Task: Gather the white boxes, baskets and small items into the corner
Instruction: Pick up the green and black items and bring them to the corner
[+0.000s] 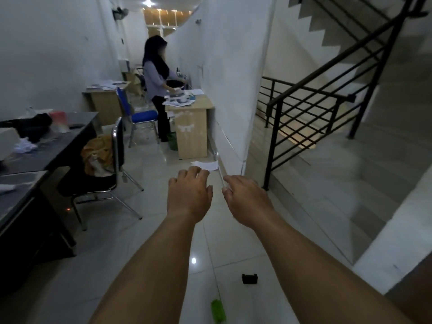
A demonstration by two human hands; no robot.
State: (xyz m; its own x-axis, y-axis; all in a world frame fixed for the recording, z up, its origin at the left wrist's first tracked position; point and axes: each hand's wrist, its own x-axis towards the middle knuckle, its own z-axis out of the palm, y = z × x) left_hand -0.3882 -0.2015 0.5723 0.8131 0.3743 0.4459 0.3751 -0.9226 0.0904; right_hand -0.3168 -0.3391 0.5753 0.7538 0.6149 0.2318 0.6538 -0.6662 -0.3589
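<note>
White papers (205, 165) just beyond fingers (195, 171)

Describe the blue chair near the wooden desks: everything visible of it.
The blue chair has a padded blue seat and blue backrest on a thin shiny metal frame with splayed legs. It stands upright on the pale floor tiles between two light wooden desks, seat facing the right-hand desk. Its seat is bare. A standing person is close beside it; whether they touch cannot be told.

Open floor (163, 230) between chair (102, 169) and wall (229, 113).
</note>
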